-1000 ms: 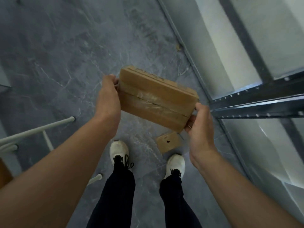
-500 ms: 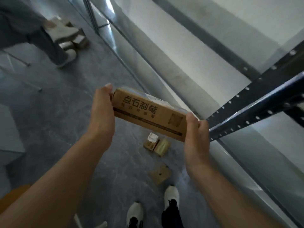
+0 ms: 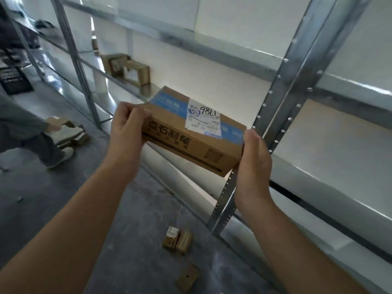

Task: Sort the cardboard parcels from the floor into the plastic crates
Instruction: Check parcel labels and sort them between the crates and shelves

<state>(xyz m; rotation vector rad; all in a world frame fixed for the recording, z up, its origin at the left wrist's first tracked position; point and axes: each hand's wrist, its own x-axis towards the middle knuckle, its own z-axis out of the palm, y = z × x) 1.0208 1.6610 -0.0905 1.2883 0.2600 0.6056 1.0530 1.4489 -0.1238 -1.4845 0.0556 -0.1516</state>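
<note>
Left of centre, the left hand [image 3: 127, 128] curls fingers and thumb round one end of the cardboard parcel [image 3: 197, 145]. The parcel hangs mid-frame, label [image 3: 202, 116] up, likely for reading before sorting. Below it, small parcels [image 3: 177, 240] lie on the floor [image 3: 148, 219]. Right of centre, the right hand [image 3: 253, 160] clamps the other end, thumb on top. No crate shows.

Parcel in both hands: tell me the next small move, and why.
Probably turn with the parcel to find a crate. Left hand and right hand grip its ends, its label faces up, and no crate shows here, only the shelf and loose boxes on the floor.
</note>
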